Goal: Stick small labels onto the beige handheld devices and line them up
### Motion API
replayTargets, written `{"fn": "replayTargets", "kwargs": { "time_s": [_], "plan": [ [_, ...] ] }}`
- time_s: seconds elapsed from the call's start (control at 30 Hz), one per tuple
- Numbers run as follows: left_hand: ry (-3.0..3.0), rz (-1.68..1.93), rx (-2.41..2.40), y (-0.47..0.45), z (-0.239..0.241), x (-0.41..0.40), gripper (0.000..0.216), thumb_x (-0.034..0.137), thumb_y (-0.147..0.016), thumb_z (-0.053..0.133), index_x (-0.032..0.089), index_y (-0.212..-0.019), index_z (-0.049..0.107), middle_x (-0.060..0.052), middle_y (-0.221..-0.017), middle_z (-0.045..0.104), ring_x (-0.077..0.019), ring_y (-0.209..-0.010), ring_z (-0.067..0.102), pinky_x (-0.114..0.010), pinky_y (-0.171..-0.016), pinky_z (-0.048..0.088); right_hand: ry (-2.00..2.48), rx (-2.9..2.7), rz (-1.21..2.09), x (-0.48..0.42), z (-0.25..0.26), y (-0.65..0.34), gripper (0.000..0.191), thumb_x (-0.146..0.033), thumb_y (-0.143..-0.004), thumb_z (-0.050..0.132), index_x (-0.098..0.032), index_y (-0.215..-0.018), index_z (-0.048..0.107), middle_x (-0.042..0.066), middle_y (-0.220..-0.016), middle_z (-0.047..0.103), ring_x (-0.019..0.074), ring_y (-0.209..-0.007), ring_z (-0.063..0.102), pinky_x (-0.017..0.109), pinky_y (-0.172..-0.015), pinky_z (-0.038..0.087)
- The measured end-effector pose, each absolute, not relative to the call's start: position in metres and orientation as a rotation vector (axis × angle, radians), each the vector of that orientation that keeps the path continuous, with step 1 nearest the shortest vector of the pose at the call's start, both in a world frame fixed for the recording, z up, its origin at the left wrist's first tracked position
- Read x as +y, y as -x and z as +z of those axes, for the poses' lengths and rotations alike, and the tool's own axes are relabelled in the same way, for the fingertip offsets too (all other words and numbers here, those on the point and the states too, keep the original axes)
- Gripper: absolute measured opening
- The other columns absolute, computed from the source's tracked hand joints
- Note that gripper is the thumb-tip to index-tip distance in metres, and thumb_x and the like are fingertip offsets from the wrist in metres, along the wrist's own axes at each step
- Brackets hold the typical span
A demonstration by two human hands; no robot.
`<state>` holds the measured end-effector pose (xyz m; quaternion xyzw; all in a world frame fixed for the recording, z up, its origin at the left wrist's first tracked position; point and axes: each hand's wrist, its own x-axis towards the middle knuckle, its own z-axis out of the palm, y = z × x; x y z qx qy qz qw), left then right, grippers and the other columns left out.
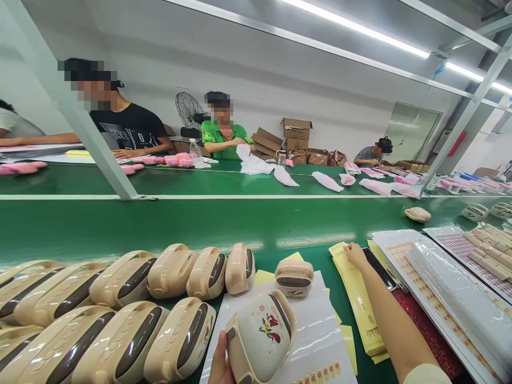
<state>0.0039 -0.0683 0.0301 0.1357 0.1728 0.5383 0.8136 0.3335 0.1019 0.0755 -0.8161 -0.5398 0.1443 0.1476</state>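
Observation:
In my left hand (221,362) is a beige portable speaker (262,333), tilted, its pale grille with a red cartoon print facing up. Only the thumb side of that hand shows. My right hand (355,254) reaches forward, its fingers closed on the far end of a stack of yellow paper slips (362,309). Below the held speaker lies a white sheet (316,314) with a row of small orange stickers (318,373) near its bottom edge. Another beige speaker (295,277) stands on the sheet's far end.
Rows of similar speakers (132,277) fill the left side. A phone (379,268), sticker sheets (440,298) and beige strips (490,250) lie to the right. Beyond the green belt (200,218), co-workers sit among pink items (180,159) and white wrapping (256,164). A slanted metal post (80,106) rises at left.

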Motion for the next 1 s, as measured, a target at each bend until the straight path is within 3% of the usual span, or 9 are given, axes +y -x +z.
{"fn": "replayTargets", "kwargs": {
  "time_s": [0.43, 0.6, 0.8, 0.9, 1.0],
  "plan": [
    [-0.212, 1.199, 0.254, -0.01, 0.042, -0.074, 0.045, 0.051, -0.081, 0.042, 0.031, -0.119, 0.054, -0.003, -0.109, 0.067, -0.0293, -0.114, 0.051, -0.047, -0.096, 0.038, 2.169, -1.418, 0.492, 0.103, 0.068, -0.328, 0.028, -0.029, -0.087, 0.051, -0.017, -0.111, 0.053, 0.008, -0.114, 0.054, 0.0191, -0.095, 0.057, 0.039, -0.08, 0.048],
    [-0.089, 1.373, 0.282, -0.021, 0.055, -0.076, 0.044, 0.05, -0.082, 0.043, 0.031, -0.12, 0.054, -0.005, -0.099, 0.071, -0.0271, -0.094, 0.064, -0.043, -0.09, 0.044, 2.036, -1.304, 0.666, 0.096, 0.082, -0.33, 0.027, -0.03, -0.087, 0.051, -0.015, -0.109, 0.053, 0.006, -0.107, 0.057, 0.0176, -0.089, 0.058, 0.037, -0.075, 0.05],
    [0.024, 1.518, 0.757, -0.034, 0.091, -0.068, 0.028, 0.032, -0.084, 0.05, 0.023, -0.106, 0.063, -0.005, -0.082, 0.074, -0.0202, -0.069, 0.069, -0.034, -0.068, 0.055, 1.631, -1.343, 0.889, 0.052, 0.112, -0.264, 0.033, -0.046, -0.081, 0.049, -0.015, -0.075, 0.057, 0.003, -0.076, 0.058, 0.0156, -0.074, 0.056, 0.028, -0.066, 0.046],
    [0.077, 1.511, 0.882, -0.041, 0.105, -0.061, 0.021, 0.029, -0.083, 0.052, 0.019, -0.097, 0.064, -0.004, -0.078, 0.073, -0.0159, -0.064, 0.067, -0.027, -0.06, 0.055, 1.376, -1.461, 1.029, 0.01, 0.117, -0.209, 0.037, -0.055, -0.071, 0.053, -0.018, -0.068, 0.055, 0.002, -0.075, 0.056, 0.0155, -0.072, 0.053, 0.028, -0.068, 0.044],
    [0.05, 1.566, 0.918, -0.046, 0.107, -0.058, 0.016, 0.026, -0.082, 0.055, 0.019, -0.094, 0.061, -0.001, -0.08, 0.071, -0.0131, -0.067, 0.066, -0.024, -0.063, 0.054, 1.108, -1.515, 1.135, -0.023, 0.116, -0.167, 0.034, -0.053, -0.07, 0.054, -0.019, -0.065, 0.054, 0.005, -0.081, 0.053, 0.0178, -0.075, 0.05, 0.03, -0.066, 0.042]
  ]
}}
